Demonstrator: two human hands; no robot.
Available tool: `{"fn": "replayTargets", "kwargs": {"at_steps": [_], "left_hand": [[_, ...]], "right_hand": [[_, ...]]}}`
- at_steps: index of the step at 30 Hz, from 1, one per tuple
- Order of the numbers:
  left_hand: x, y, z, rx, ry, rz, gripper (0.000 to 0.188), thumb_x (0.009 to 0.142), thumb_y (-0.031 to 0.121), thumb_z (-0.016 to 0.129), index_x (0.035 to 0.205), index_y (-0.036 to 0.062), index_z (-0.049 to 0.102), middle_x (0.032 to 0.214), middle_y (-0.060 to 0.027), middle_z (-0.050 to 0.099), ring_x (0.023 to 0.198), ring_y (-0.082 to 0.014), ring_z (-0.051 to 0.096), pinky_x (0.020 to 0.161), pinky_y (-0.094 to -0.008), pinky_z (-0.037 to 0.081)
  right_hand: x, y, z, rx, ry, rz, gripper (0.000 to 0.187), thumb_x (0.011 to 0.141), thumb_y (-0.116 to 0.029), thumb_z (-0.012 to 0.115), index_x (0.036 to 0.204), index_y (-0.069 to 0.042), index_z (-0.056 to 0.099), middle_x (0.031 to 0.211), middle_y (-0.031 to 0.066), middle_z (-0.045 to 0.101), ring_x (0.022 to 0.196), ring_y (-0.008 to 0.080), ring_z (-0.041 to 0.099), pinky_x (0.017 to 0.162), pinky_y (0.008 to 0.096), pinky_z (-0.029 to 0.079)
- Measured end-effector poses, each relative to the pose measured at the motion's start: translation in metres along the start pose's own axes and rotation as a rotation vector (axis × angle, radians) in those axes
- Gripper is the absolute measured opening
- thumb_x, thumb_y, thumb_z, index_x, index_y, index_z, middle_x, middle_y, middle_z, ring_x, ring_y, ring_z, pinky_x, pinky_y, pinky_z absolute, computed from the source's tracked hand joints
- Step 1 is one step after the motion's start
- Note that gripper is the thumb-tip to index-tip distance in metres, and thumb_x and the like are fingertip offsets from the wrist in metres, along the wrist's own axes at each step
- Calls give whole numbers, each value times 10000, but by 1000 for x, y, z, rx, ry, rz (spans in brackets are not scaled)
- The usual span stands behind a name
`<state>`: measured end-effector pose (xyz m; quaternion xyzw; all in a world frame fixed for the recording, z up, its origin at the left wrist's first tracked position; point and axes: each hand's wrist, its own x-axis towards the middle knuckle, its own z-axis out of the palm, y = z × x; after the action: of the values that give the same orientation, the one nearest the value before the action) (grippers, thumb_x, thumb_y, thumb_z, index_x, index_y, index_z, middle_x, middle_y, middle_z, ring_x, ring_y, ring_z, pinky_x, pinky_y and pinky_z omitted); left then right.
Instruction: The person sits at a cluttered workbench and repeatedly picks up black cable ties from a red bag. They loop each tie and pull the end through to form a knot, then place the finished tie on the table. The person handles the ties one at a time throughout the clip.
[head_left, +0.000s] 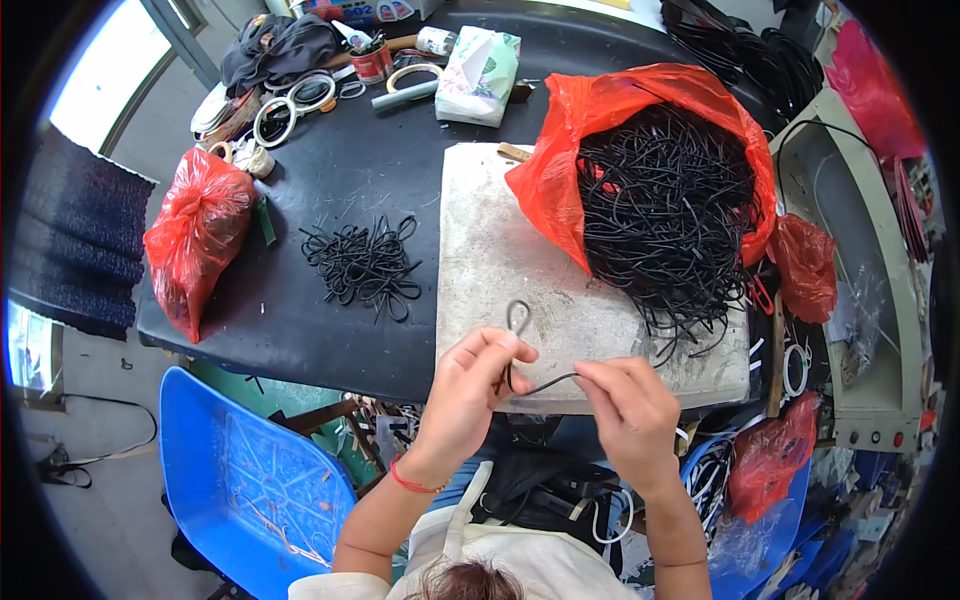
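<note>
Above the near edge of a pale, worn board (480,250), my two hands hold a thin black cord (551,382) between them. My left hand (478,365) pinches it between thumb and fingers, and a small loop (518,315) stands up beyond the fingertips. In my right hand (632,405), thumb and forefinger grip the cord farther along. Behind the right hand lies a large heap of black cords (665,190), spilling from an open red plastic bag (555,130) onto the board. A smaller pile of looped black cords (365,265) rests on the dark table to the left.
A tied red bag (200,235) sits at the table's left. Tape rolls (275,122), a red can (371,60) and a tissue pack (478,75) stand along the back. Below left is a blue tub (250,480); a grey metal casing (850,270) borders the right.
</note>
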<state>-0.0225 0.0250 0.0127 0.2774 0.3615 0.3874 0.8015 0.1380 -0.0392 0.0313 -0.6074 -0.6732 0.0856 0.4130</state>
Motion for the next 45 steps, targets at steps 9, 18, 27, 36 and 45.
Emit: {"fn": "replayTargets", "kwargs": {"at_steps": [9,18,27,36,45], "left_hand": [[-6,-11,1,94,-157,-83,189,872,150,563,960,-12,605,839,-56,618,747,-89,564,693,-236,480],[-4,-12,-3,759,15,325,152,867,36,512,980,-21,596,840,-53,616,766,-123,583,704,-237,461],[-19,6,5,133,-230,41,246,877,69,534,1102,-31,550,885,-54,595,793,-91,545,732,-242,464],[-11,-16,3,333,-88,235,208,868,55,541,1057,-26,572,917,-65,606,826,-89,566,743,-226,475],[-13,-28,12,112,81,323,171,803,-16,602,966,-33,554,885,-83,610,799,-100,583,720,-223,475]], "right_hand": [[7,-1,14,-53,47,-126,178,694,1,661,859,-25,598,746,65,552,610,217,566,518,310,456],[9,-20,-16,-204,-171,-206,185,691,3,644,869,-21,600,736,70,531,648,217,526,562,329,416],[13,-4,-5,344,-287,136,140,778,4,576,916,-16,596,727,104,510,610,238,506,538,327,402],[-6,-15,-2,758,-387,578,148,833,-11,548,974,19,583,847,85,638,764,97,605,649,239,500],[-7,-14,17,749,-52,617,87,840,-51,582,866,32,588,791,73,639,700,92,613,570,206,492]]}}
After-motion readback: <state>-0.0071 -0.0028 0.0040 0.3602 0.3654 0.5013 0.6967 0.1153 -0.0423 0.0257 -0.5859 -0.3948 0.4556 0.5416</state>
